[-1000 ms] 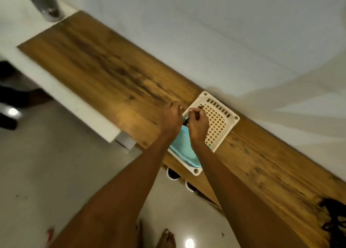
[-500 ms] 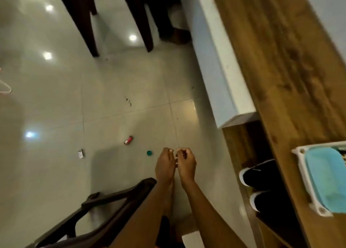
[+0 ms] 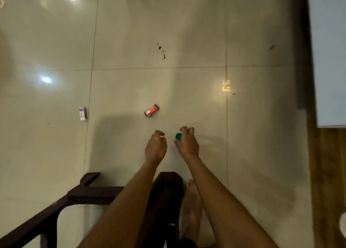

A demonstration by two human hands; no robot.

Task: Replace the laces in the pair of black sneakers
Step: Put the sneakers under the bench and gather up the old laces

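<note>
1. Floor (image 3: pixel 168 32): pale glossy tiles fill most of the head view, with light glare spots at 10 and 11 o'clock.
2. Dark wooden chair frame (image 3: pixel 89 193) at 7 o'clock, partly under the forearms.
3. Wooden surface (image 3: pixel 327 182) runs down the 3 to 5 o'clock edge; a white panel (image 3: pixel 329 60) lies above it at 2 o'clock.
4. Bare foot (image 3: pixel 192 201) on the floor at 6 o'clock, between the forearms.
5. Left hand (image 3: pixel 155 148) just below centre: fingers curled in, thumb against fingertips; whether they pinch something small, cannot tell.
6. Right hand (image 3: pixel 187 143) just beside it, apart from it: fingers curled, nothing clearly gripped.
7. Red wrapper (image 3: pixel 151 111) on the floor at 12 o'clock from the left hand.
8. Small white-and-purple box (image 3: pixel 82 113) at 9 o'clock.
9. Teal cap (image 3: pixel 178 136) on the floor, showing between the hands by the right thumb.
10. Dark crumbs (image 3: pixel 162 51) at 12 o'clock.
11. Black sneakers and laces: out of view.
</note>
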